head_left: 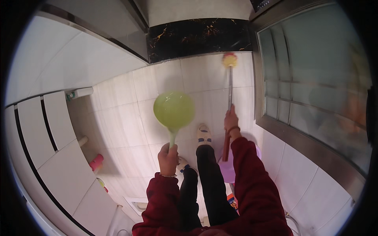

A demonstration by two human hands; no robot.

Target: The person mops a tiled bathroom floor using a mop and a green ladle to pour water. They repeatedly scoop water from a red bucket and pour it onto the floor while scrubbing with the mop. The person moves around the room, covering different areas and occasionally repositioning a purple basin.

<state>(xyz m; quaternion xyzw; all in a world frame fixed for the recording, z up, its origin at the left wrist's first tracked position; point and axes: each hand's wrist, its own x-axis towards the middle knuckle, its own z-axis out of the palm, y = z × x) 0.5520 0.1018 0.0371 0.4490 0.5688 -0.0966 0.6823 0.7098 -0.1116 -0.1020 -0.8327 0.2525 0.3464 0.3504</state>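
My left hand (168,159) is closed round the pale handle of a green water ladle (173,109), held out level over the tiled floor. Its bowl looks wet and shiny inside; how much water it holds I cannot tell. My right hand (231,118) grips a long-handled brush (230,84) by its shaft, where the metal rod meets the reddish-brown grip. The brush's yellow and red head (229,60) is blurred and lies at the far edge of the floor, close to the black marble sill (201,37).
A purple basin (229,171) stands by my right leg, partly hidden by my arm. On the right is a metal-framed frosted glass door (311,84). A white cabinet (55,153) lines the left, with a pink bottle (97,162) and a white cylinder (82,93) beside it.
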